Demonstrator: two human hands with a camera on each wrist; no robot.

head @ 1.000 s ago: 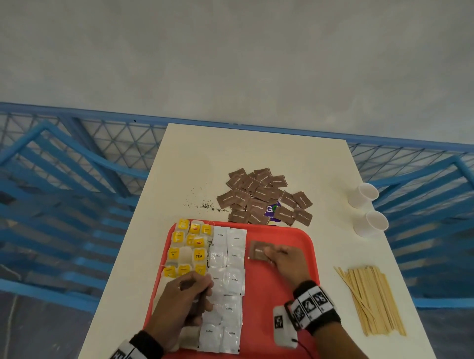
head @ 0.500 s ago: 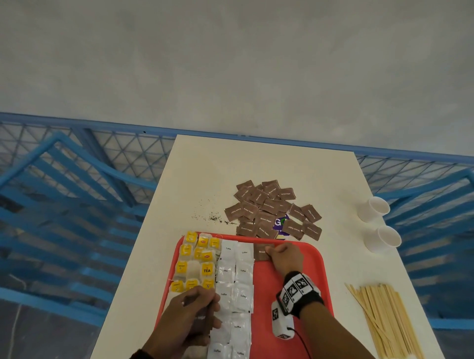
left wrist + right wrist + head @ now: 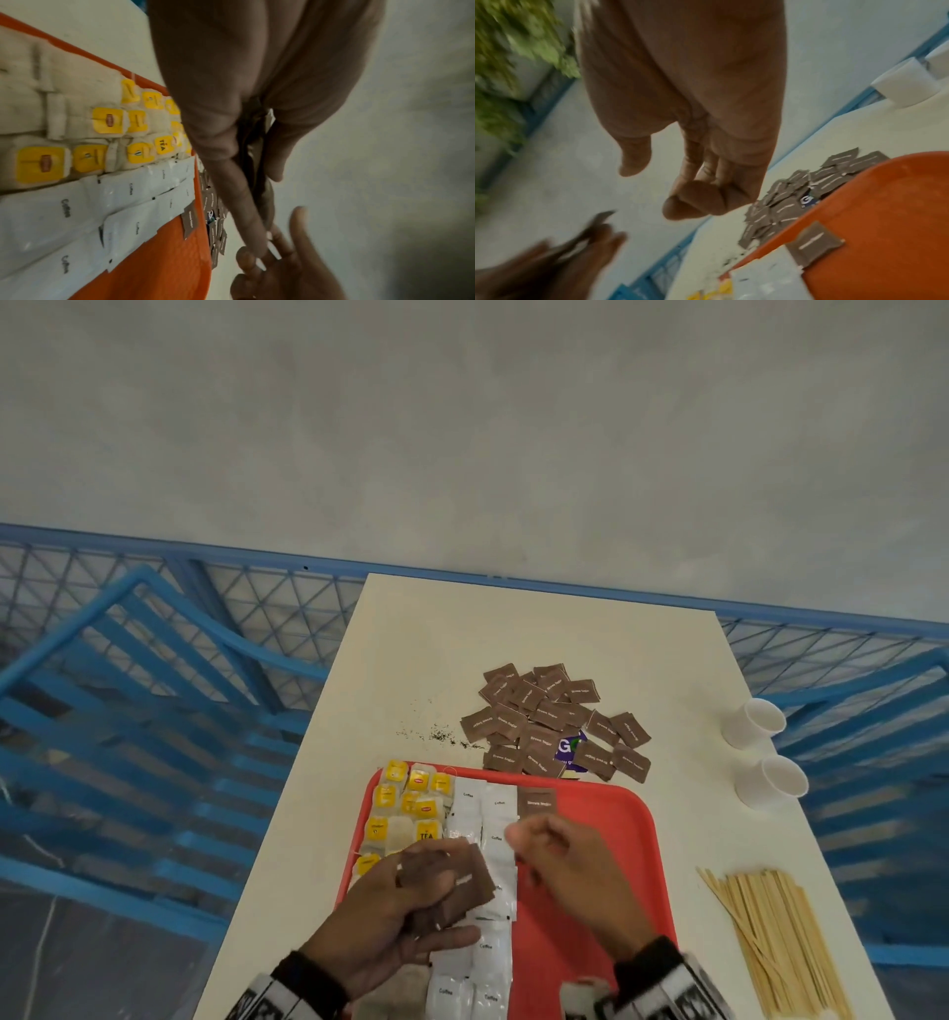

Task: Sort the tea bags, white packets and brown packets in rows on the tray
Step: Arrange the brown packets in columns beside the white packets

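Observation:
On the red tray [image 3: 606, 875] yellow-tagged tea bags [image 3: 411, 806] fill the left side and white packets [image 3: 482, 819] run down a column beside them. One brown packet [image 3: 535, 801] lies flat at the tray's far edge, right of the white column. My left hand [image 3: 441, 880] hovers over the white column and grips a small stack of brown packets [image 3: 470, 886] between thumb and fingers [image 3: 226, 142]. My right hand [image 3: 534, 839] hangs empty just right of that stack, fingers loosely curled [image 3: 695, 199]. A loose pile of brown packets [image 3: 554, 721] lies on the table beyond the tray.
Two white paper cups [image 3: 755, 721] [image 3: 770, 780] stand at the table's right edge. A bundle of wooden stirrers [image 3: 775, 937] lies right of the tray. Spilled tea grains [image 3: 436, 737] dot the table left of the pile. Blue railing surrounds the table.
My right hand let go of the brown packet at the tray's far edge and drew back toward my left hand. My left hand lifted its stack slightly.

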